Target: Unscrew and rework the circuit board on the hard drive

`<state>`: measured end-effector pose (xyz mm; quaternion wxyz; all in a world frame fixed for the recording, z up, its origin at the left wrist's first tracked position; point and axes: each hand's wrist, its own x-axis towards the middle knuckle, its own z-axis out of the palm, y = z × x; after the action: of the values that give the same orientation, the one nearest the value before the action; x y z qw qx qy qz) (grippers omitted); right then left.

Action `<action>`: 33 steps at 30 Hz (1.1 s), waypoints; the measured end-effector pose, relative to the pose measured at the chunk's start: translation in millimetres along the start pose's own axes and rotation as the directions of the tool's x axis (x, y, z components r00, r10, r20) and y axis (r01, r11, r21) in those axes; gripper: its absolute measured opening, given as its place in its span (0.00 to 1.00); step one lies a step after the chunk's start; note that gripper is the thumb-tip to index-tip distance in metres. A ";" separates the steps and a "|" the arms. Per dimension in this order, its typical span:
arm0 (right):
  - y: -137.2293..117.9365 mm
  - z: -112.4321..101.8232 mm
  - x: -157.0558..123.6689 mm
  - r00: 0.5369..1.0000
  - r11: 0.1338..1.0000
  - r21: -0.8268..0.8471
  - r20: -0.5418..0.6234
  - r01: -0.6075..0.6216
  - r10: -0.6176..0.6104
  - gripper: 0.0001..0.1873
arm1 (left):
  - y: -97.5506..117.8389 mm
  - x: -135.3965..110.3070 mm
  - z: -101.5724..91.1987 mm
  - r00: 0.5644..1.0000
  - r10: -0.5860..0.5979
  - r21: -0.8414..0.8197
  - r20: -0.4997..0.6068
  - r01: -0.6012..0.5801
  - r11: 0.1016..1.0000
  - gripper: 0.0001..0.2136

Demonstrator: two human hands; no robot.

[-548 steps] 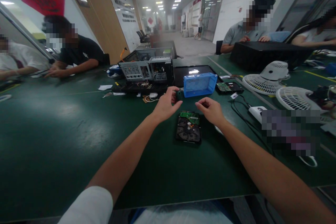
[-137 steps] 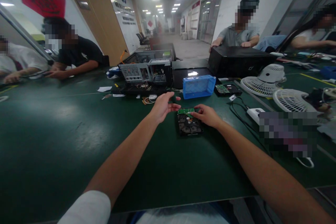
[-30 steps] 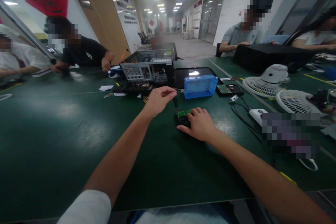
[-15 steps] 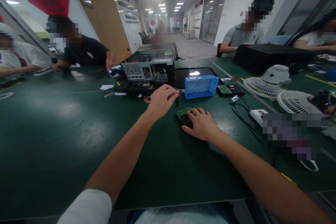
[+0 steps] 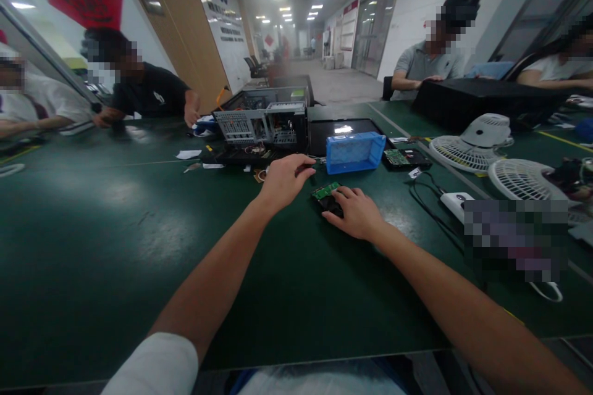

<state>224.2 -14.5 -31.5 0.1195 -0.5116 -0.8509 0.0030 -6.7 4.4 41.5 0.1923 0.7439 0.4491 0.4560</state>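
A hard drive with a green circuit board and a black body lies on the table, slightly turned. Across its right side rests my right hand, with fingers over the top and the thumb along the near edge. Just beyond the drive, to the left, my left hand hovers with thumb and fingers bent together. Something small and dark shows at its fingertips, too unclear to name. Close to those fingertips stands a blue plastic bin, tipped on its side.
An opened computer case stands behind my left hand, with a dark flat panel beside it. Another drive, white fans and a power strip lie to the right. Several people sit around the green table.
The hard drive and my right hand have shifted slightly away from me. My left fingertips have come a little lower and parted somewhat around the dark thing.
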 end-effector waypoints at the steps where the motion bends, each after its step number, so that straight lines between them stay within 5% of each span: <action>1: 3.2 -0.6 0.0 1.000 1.000 0.009 0.006 0.022 -0.022 0.40 | -1.0 0.4 0.1 1.000 0.006 0.006 0.002 -0.006 1.000 0.09; 7: 20.7 -4.2 -0.3 0.988 0.988 0.070 0.052 0.138 -0.142 0.45 | -1.8 1.1 -0.4 1.000 -0.008 0.001 -0.003 0.008 1.000 0.08; 33: 17.6 -3.5 0.8 0.991 0.992 0.033 0.047 0.126 -0.127 0.43 | -5.0 -4.0 12.3 0.988 0.140 0.164 -0.061 -0.128 0.978 0.08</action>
<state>239.9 -5.8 -30.2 0.1062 -0.4546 -0.8841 0.0204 0.6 5.2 29.7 0.0848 0.7684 0.4396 0.4573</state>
